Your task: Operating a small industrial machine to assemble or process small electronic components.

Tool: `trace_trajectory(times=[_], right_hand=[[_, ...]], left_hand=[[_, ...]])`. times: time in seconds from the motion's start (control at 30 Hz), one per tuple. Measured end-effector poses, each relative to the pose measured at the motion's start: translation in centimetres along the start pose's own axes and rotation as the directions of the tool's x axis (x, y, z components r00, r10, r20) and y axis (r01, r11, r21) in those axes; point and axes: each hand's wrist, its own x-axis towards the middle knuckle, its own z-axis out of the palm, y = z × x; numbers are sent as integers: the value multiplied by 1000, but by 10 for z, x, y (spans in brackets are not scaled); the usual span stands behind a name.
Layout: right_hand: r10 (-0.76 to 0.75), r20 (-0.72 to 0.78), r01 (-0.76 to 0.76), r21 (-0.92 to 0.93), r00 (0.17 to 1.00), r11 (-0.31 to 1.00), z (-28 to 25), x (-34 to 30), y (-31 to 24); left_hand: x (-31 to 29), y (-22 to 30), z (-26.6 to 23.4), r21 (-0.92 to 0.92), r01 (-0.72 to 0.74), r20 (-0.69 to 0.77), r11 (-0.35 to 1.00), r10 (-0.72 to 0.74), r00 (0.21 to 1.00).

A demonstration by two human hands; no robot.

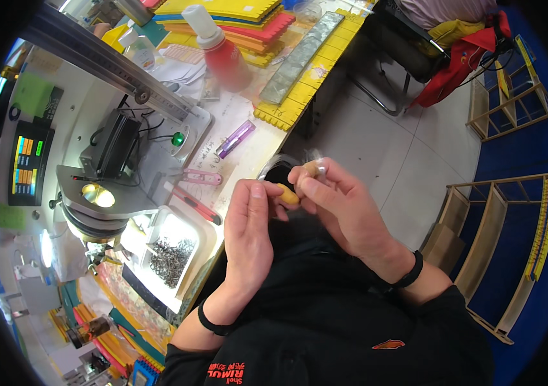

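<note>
My left hand (pixel 249 222) and my right hand (pixel 350 209) meet in front of my body, just off the table's edge. A yellow finger cot (pixel 288 195) appears to cover a fingertip of my left hand, whose fingers are pressed together. My right hand's fingers are curled in close beside it, slightly blurred. At their tips shows a small tan piece (pixel 313 168) with a clear, shiny edge; its kind cannot be made out. Behind the fingers is a dark round opening (pixel 279 170) rimmed with clear plastic. Both wrists carry black bands.
A white tray (pixel 187 273) of small dark metal pieces stands left of my left hand. Close by lie a red-and-black tool (pixel 195 204), a pink cutter (pixel 200 177) and a purple case (pixel 236 139). Farther off are a red bottle (pixel 228 64), a machine (pixel 94 206) and a chair (pixel 393 38).
</note>
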Motion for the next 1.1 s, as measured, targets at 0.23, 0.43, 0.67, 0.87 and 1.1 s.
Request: trace_trajectory(times=[0.23, 0.43, 0.67, 0.87, 1.1], right_hand=[[6, -6, -6, 70, 1000, 998, -13, -2, -19], [232, -1, -232, 7, 973, 973, -20, -2, -47], [248, 37, -240, -153, 968, 959, -58, -14, -98], [-35, -30, 36, 37, 999, 999, -112, -37, -169], [-214, 46, 205, 147, 976, 968, -190, -64, -244]], left_hand=[[-1, 5, -5, -136, -52, -73, 989, 42, 996], [2, 18, -6, -390, 47, 2, 919, -50, 999], [1, 42, -22, -476, 56, 78, 878, -21, 997], [-13, 69, -53, -587, 7, 89, 809, 56, 994], [-32, 92, -100, -722, 7, 129, 692, 124, 984]])
